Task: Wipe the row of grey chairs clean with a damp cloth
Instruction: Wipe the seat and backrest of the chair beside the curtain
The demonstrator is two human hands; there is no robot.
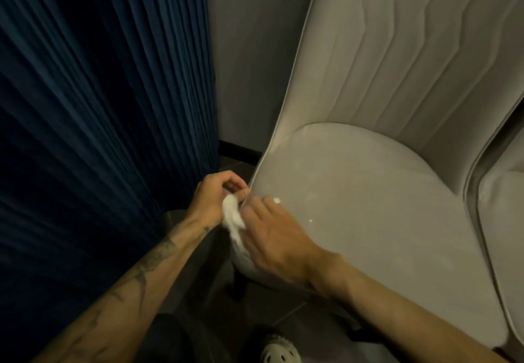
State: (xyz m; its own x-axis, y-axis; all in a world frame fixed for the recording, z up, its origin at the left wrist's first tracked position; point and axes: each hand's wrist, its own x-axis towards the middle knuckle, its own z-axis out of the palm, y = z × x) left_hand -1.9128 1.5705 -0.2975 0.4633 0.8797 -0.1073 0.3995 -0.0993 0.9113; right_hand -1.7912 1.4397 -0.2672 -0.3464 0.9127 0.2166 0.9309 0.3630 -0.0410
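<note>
I am looking down at a grey chair (368,206) that fills the right side of my view. Its seat is smooth and round at the front. Its back, on the far side, has wavy sewn lines running up it. A few small white specks sit on the seat near its left edge.

Both hands are at the near left edge of the seat. The white cloth (231,216) is between them, right at that edge, and hangs down a little over the side.

The left hand (214,201) is on the left of the cloth. Its fingers are curled in, and the thumb and fingertips pinch the top of the cloth.

The right hand (272,240) lies on the seat edge, with its back turned up to me. It covers the right part of the cloth, and a tiny white bit peeks out by its fingertips. This hand is blurry. I cannot tell if it grips the cloth or just presses on it.

A second chair (502,206) of the same grey stands just beside the first one, at the right edge. A dark blue curtain (99,107) with many folds hangs on the left. A grey wall (249,64) is behind the chair. The floor (195,300) is dark. A dark chair leg (239,283) shows under the seat. A pale shoe (279,351) with holes is at the near edge.
</note>
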